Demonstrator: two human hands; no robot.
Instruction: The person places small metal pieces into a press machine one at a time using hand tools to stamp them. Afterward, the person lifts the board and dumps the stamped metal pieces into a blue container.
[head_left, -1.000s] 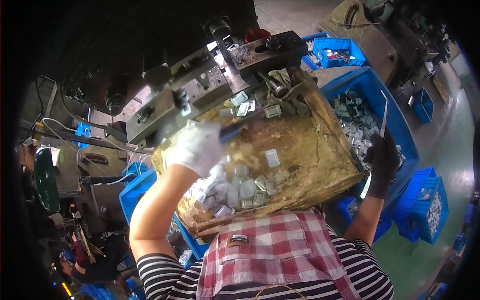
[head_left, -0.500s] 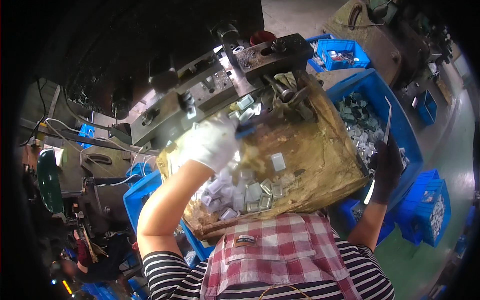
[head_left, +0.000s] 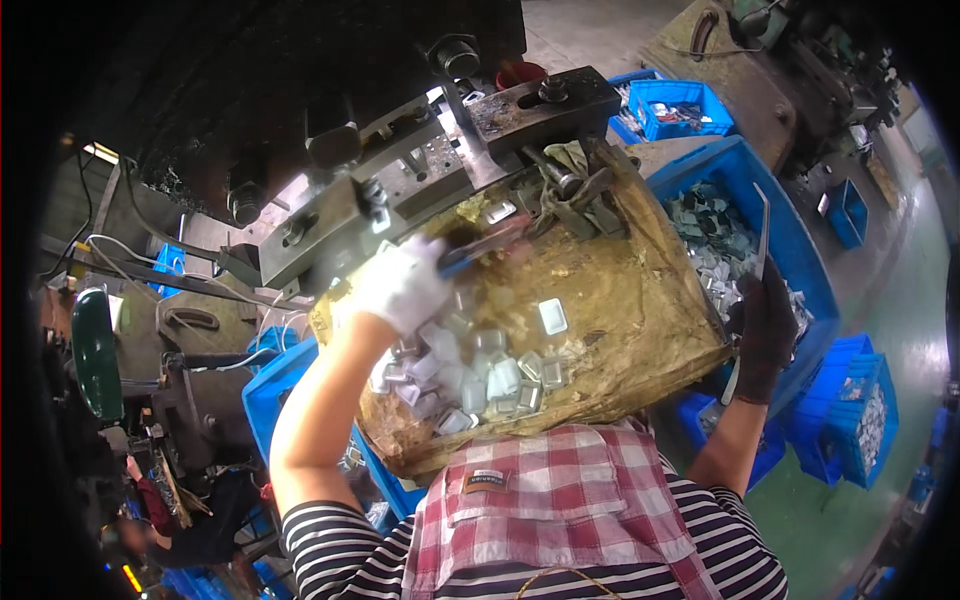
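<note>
A person in a red-and-white checked apron (head_left: 570,480) works with two gloved hands at a dark metal press (head_left: 440,165).
The left hand (head_left: 403,287), in a white glove, has its fingers closed around a blurred, dark bar-shaped tool with a blue section (head_left: 486,246), above a tray lined with worn brown paper (head_left: 640,320). Small silvery-white rectangular parts (head_left: 503,378) lie heaped on the tray's near side, below this hand; one pale rectangular piece (head_left: 553,317) lies apart to their right, and another small silvery piece (head_left: 500,211) lies near the press, beside a crumpled grey-green cloth (head_left: 582,208). The right hand (head_left: 768,335), in a dark glove, grasps slender metal tweezers (head_left: 765,225), tip upward, in front of a blue plastic crate (head_left: 805,265) of metal pieces.
</note>
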